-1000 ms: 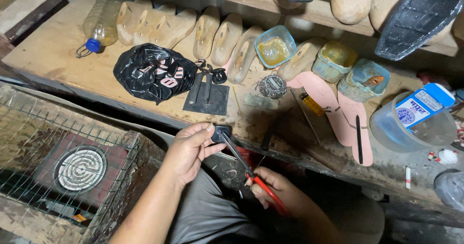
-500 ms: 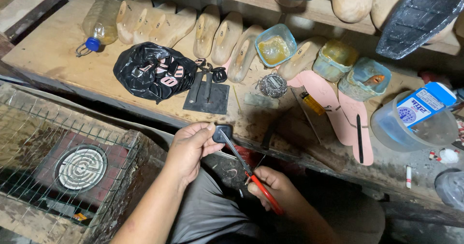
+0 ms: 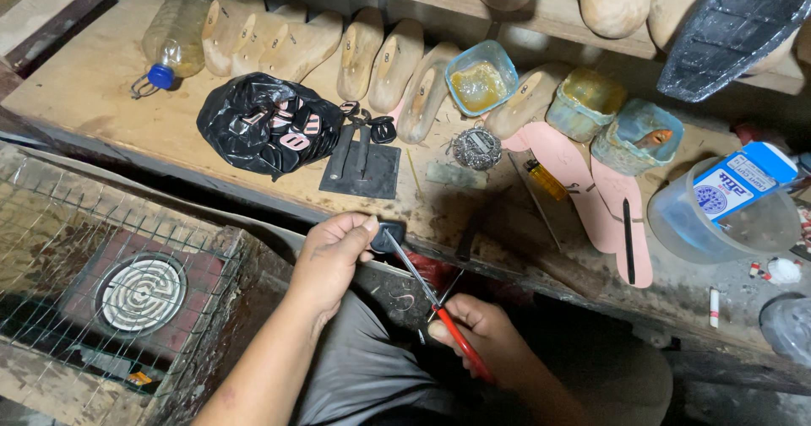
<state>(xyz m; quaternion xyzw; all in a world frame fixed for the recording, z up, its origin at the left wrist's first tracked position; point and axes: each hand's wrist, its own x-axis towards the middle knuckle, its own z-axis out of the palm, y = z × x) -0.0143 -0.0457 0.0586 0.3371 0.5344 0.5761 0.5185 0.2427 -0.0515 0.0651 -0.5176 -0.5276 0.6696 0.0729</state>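
Observation:
My left hand pinches a small black piece at the front edge of the wooden bench. My right hand grips red-handled pliers, whose thin metal jaws reach up to the black piece. Both hands hover over my lap, just below the bench edge. What the pliers' tips do to the piece is too small to tell.
On the bench lie a black plastic bag, a dark metal plate, several wooden shoe lasts, pink insoles, glue tubs, a clear bucket and a plastic bottle. A wire-caged electric burner stands at lower left.
The pliers' handles have swung slightly down and right in my right hand. My left hand stays at the black piece.

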